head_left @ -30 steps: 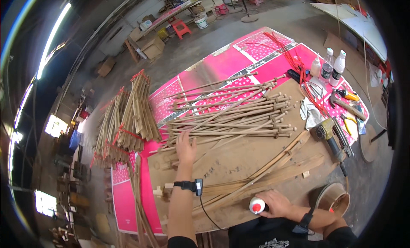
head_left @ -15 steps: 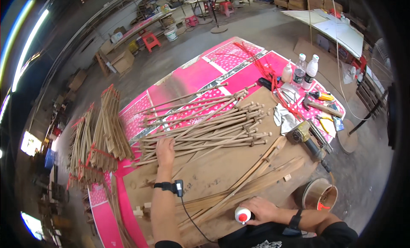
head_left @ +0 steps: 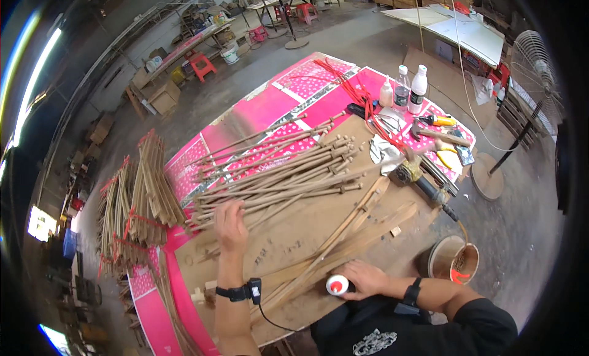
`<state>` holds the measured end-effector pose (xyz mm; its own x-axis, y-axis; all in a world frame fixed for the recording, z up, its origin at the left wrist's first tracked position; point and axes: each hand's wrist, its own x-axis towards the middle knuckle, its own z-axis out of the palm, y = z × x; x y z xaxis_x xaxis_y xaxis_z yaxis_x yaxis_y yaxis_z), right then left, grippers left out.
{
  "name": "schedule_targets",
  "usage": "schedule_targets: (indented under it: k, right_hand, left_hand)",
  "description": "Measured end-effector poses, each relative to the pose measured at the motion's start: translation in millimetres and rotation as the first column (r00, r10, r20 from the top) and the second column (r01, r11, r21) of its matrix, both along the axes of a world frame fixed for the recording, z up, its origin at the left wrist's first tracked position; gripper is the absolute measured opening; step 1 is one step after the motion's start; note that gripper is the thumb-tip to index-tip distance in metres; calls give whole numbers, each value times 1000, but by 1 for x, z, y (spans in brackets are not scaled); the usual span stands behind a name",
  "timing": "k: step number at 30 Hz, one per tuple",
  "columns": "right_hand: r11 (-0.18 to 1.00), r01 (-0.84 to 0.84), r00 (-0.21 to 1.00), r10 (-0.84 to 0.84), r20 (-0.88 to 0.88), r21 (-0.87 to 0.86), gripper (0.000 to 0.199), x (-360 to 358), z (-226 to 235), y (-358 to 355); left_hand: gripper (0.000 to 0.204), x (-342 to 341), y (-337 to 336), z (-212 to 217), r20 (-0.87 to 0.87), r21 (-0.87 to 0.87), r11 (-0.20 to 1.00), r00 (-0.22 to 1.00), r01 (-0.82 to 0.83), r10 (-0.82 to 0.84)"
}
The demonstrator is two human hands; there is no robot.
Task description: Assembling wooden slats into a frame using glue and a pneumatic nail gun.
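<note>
My left hand is at the near left ends of a pile of long thin wooden rods, its fingers bent together. What they hold, if anything, is hidden. Many rods have small knob-like ends toward the right. Near the front edge of the table, my right hand is wrapped round a white squeeze bottle with a red tip. Its tip faces up toward me. Beside the bottle lie long flat wooden strips on a brown board.
Bundles of wooden strips tied in red stand at the left. A power tool, hammer, red ties and bottles occupy the right side. A bucket and a standing fan are beyond the table's right edge.
The view has shifted, so the far items sit further left. My left hand has drawn slightly nearer to me, below the rod pile. My right hand keeps hold of the bottle.
</note>
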<state>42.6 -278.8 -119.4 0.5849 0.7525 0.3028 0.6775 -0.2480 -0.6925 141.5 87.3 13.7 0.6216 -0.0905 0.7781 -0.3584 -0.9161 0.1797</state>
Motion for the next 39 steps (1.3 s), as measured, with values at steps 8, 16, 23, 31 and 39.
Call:
schedule_targets:
  k: [8,16,23,31,39]
  right_hand:
    - [999,28,999,-29,23,24,67,-2,13,2]
    - [1000,14,1000,-14,15,8,62,-2,9,3]
    - [999,45,999,-45,26,-19,60,-4,10,5]
    - [996,82,993,-84,79,30,60,-5,5,2]
    - [997,71,988,-69,137,-12,64,-2,-4,1]
  left_hand:
    - [24,-118,-35,-61,-271,-6,999,962,34,-35]
    - [15,-151,-31,-110,-429,-74,997,903,-28,-7]
    - [16,-154,-32,-116,-458,-197,979,887,-49,-48]
    - [22,-152,-44,-122,-415,-265,964,899,28,-140]
    - [26,-152,-41,-128,-410,-319,947,895,41,-176]
